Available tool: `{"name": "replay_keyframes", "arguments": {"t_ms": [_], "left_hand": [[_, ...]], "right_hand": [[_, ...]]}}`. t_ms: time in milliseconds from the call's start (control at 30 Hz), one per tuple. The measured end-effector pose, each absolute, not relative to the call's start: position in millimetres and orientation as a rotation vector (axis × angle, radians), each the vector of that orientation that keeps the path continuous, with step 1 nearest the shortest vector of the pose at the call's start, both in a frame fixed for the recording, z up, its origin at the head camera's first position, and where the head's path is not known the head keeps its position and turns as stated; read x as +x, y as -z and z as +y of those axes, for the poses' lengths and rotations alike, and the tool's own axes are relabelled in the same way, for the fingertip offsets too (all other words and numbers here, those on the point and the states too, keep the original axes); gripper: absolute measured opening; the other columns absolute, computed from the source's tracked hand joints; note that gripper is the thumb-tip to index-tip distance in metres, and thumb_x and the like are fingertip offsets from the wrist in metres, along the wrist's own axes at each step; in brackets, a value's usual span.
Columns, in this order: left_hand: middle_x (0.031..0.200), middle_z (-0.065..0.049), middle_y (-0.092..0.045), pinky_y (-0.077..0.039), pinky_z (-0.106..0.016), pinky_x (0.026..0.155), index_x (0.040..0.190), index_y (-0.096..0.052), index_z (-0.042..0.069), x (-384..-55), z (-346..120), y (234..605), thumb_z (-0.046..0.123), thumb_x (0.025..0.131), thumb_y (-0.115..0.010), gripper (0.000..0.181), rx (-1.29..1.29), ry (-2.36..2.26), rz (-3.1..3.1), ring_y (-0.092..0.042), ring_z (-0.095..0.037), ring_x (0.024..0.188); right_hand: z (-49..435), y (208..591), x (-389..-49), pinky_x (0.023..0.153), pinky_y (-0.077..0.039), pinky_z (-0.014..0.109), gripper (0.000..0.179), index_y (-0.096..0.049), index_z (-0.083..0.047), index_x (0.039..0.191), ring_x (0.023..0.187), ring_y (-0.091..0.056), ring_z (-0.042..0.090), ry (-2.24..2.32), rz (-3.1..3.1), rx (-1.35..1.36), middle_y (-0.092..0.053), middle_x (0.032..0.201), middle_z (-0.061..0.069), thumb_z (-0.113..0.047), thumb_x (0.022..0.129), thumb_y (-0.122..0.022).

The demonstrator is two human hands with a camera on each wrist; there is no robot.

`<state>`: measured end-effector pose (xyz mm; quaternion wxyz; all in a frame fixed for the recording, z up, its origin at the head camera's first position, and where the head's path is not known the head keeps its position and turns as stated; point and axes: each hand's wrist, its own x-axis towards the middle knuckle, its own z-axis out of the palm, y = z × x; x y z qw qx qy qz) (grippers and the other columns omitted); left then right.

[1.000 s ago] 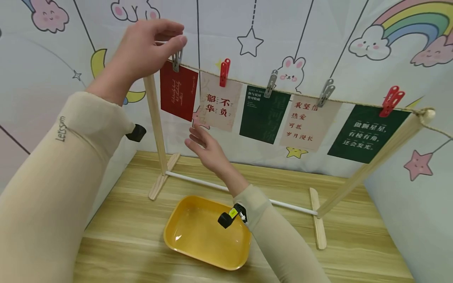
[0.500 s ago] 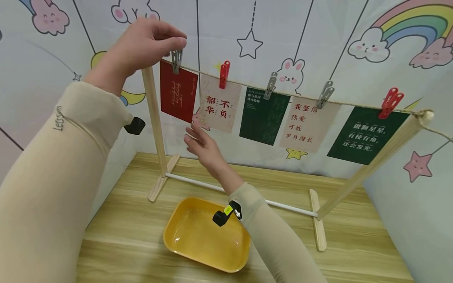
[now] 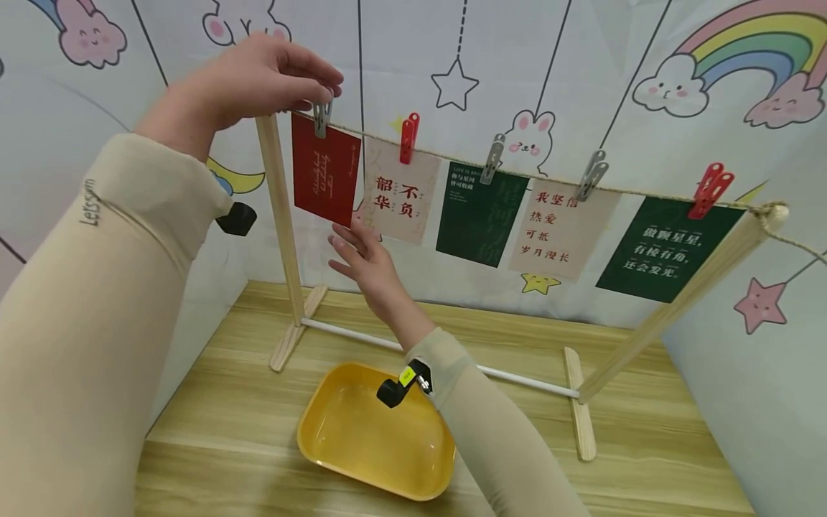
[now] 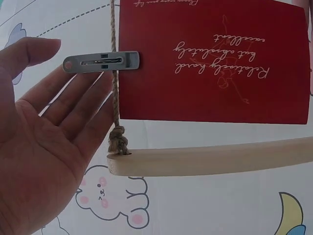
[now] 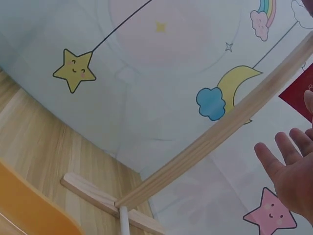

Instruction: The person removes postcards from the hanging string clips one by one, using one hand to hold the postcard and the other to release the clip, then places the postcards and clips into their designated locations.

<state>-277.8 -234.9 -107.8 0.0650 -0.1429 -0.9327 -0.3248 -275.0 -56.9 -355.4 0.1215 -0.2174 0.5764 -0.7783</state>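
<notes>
A red card (image 3: 326, 172) with white script hangs from the twine (image 4: 115, 98) at the left end, held by a grey clothespin (image 3: 321, 120). My left hand (image 3: 252, 79) is around the top of this clothespin. In the left wrist view its thumb stands apart from the clothespin's handle, and the loosely bent fingers lie behind it. My right hand (image 3: 375, 276) is raised palm up, its spread fingers close to the card's lower right corner and holding nothing. The right wrist view shows that hand's fingers (image 5: 288, 149) extended near the card.
Further right hang a pink card (image 3: 397, 190), a green card (image 3: 481, 215), another pink card (image 3: 558, 230) and another green card (image 3: 668, 248), on red and grey clothespins. A wooden rack (image 3: 278, 215) bears the twine. Below, a yellow basin (image 3: 310, 431) stands on the wooden tabletop.
My left hand has lowered slightly, its thumb moving down and off the clothespin's end, so more of the clothespin shows. My right hand has shifted a little left, closer under the red card.
</notes>
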Motion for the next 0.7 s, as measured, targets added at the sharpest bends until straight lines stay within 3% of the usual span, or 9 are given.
{"name": "replay_keyframes", "arguments": {"t_ms": [233, 500, 600, 700], "left_hand": [[0.158, -0.014, -0.054, -0.048, -0.045, 0.117, 0.16, -0.05, 0.013, -281.1, -239.8, 100.7, 0.03, 0.108, -0.062, 0.056, -0.49, 0.944, -2.906, -0.054, -0.03, 0.125], [0.152, -0.017, -0.058, -0.053, -0.018, 0.093, 0.16, -0.051, 0.011, -285.5, -244.9, 96.9, 0.026, 0.109, -0.062, 0.054, -0.501, 0.918, -2.962, -0.057, -0.027, 0.12], [0.151, -0.017, -0.059, -0.052, -0.02, 0.093, 0.159, -0.052, 0.012, -285.9, -245.6, 96.3, 0.026, 0.109, -0.063, 0.052, -0.496, 0.899, -2.971, -0.057, -0.027, 0.119], [0.153, -0.017, -0.058, -0.053, -0.028, 0.104, 0.159, -0.052, 0.012, -284.5, -246.3, 96.3, 0.027, 0.109, -0.063, 0.053, -0.481, 0.891, -2.972, -0.057, -0.029, 0.12]], "right_hand": [[-63.1, 354.9, -273.1, 0.114, -0.05, 0.05, 0.053, -0.038, -0.009, 0.164, 0.147, -0.053, 0.031, 2.327, 1.53, -0.604, -0.051, 0.162, 0.01, -0.015, 0.114, -0.052], [-68.2, 355.5, -268.3, 0.116, -0.048, 0.052, 0.046, -0.044, -0.007, 0.16, 0.148, -0.052, 0.029, 2.358, 1.44, -0.593, -0.051, 0.162, 0.01, -0.016, 0.115, -0.049], [-69.5, 355.8, -268.0, 0.116, -0.048, 0.051, 0.045, -0.046, -0.005, 0.158, 0.148, -0.052, 0.028, 2.365, 1.44, -0.593, -0.051, 0.162, 0.012, -0.015, 0.115, -0.049], [-69.9, 355.4, -267.2, 0.115, -0.049, 0.052, 0.045, -0.046, -0.005, 0.158, 0.148, -0.052, 0.029, 2.366, 1.439, -0.601, -0.05, 0.162, 0.014, -0.016, 0.115, -0.049]]}}
